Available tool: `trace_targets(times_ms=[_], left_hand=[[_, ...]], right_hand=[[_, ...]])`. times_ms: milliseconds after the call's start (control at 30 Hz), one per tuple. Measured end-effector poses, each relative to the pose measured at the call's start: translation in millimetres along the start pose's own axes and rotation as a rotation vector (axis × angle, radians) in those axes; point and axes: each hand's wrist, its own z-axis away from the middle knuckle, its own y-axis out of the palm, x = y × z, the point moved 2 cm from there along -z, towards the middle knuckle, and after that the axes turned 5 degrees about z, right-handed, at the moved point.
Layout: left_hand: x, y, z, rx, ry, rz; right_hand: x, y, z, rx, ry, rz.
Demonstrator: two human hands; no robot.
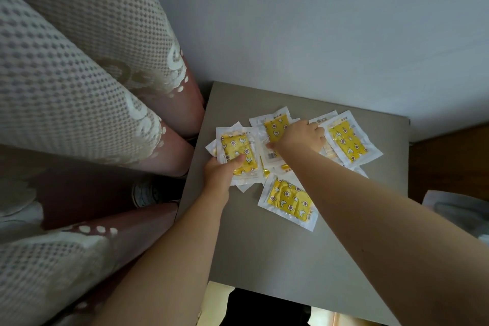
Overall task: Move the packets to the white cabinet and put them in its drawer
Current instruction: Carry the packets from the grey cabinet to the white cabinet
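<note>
- A grey bench is seen across the centre and lower right of the frame, set into a corner below a pale wall.
- The left of the frame is filled by a curtain of dotted mesh with cream trim over a reddish-brown lining. A shoe is glimpsed between its folds, just left of the bench.
- A strip of brown wood is seen at the right edge.
- The packets are spread in a loose, overlapping heap on the far half of the bench, in the middle of the frame.
- Each one is a clear pouch with white sealed edges around a yellow inner printed with stars, moons and flowers.
- The leftmost packet is gripped by the left hand, with the thumb pressed on top and the fingers hidden beneath.
- The right hand is laid over the middle packet with its fingers bent down. Whether anything is gripped cannot be told.
- The nearest packet is left untouched between the two forearms.
</note>
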Motion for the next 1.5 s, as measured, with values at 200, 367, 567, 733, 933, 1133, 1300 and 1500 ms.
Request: trace_targets(times_ms=[200,367,567,733,933,1133,1300,1500], left_hand=[[-2,-1,3,0.070,-0.015,0.057],[-4,0,2,0.061,-0.096,0.124],[-16,-6,10,0.066,-0.035,0.133],[-37,-8,33,0.006,0.072,0.099],[-52,18,90,0.143,0.089,-0.047],[-44,33,165,0.261,0.054,-0.003],[-36,19,221,0.323,0.088,-0.106],[-19,-14,285,0.314,0.142,-0.140]], right_hand=[[2,1,2,-0.001,0.006,0.016],[-1,1,9,-0.133,-0.151,-0.010],[-37,-7,8,0.217,0.013,-0.940],[-75,-28,29,0.586,0.093,-1.420],[-98,-47,65,0.798,-0.089,-1.546],[-126,-44,103,0.612,-0.211,-1.533],[-161,-41,148,0.384,-0.100,-1.391],[-191,-19,227,0.395,-0.066,-1.332]])
